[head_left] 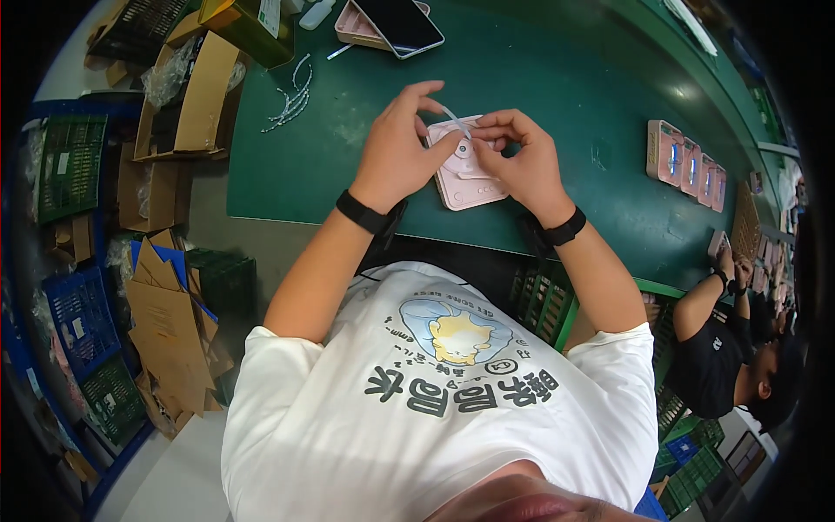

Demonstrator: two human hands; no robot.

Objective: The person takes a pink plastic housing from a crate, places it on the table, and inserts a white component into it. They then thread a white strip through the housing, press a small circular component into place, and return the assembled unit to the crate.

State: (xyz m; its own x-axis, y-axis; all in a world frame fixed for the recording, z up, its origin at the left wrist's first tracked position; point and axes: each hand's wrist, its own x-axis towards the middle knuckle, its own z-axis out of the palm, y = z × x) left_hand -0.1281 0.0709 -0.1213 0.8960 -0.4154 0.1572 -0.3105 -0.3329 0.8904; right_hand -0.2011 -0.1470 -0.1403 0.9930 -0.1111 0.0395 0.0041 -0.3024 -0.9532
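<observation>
A pink plastic housing (472, 193) with rounded corners lies on the green table in front of me, a row of small round marks along its near edge. On top of it sits a pale piece with a round, dark-centred fitting (463, 150). My left hand (403, 148) reaches in from the left, its thumb against the housing beside the fitting and its index finger raised. Closed in a pinch, my right hand (524, 163) is at the lower end of a thin whitish strip (454, 119). That strip slants up toward the left fingers. Some fingertips are hidden.
Several pink housings (665, 155) stand in a row at the right. A dark-screened tablet (402, 24) rests on a pink tray at the back, near thin cords (294, 100) and a yellow-green can (252, 30). Cardboard boxes (204, 96) stand left; a co-worker (718, 348) sits right.
</observation>
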